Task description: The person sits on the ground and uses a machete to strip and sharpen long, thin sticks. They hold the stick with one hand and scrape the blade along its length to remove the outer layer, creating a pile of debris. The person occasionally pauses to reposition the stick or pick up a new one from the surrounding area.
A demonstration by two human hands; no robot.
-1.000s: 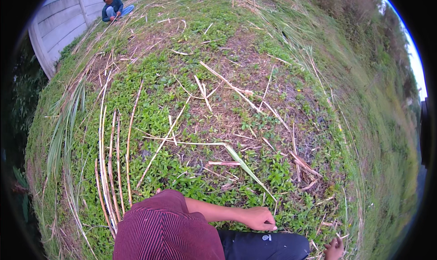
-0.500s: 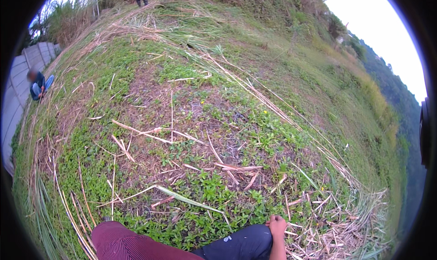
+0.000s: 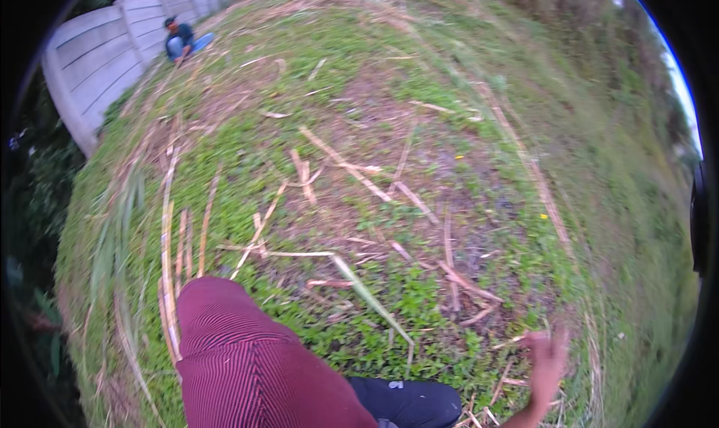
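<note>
My right hand (image 3: pixel 549 357) reaches out over the ground at the lower right, beyond my navy-clad knee (image 3: pixel 412 404). It is blurred, but its fingers look stretched apart, and nothing shows in them. A pale dry stalk (image 3: pixel 509 342) lies right beside the fingertips; I cannot tell whether they touch. My left hand is out of sight. Maroon striped cloth (image 3: pixel 258 360) of my clothing fills the lower left. In front of me a bent green-white leaf blade (image 3: pixel 367 292) lies on low green plants, with broken dry stalks (image 3: pixel 468 282) scattered around it.
Long upright-lying canes (image 3: pixel 169 256) run along my left side. A pale panelled wall (image 3: pixel 97 61) stands at the far left. Near it another person (image 3: pixel 180 40) crouches low. A line of long dry stalks (image 3: pixel 528 162) crosses the grass on the right.
My view has swung left and down, bringing the wall and crouching person further in. My right hand has left my knee and stretched out to the right with its fingers opened.
</note>
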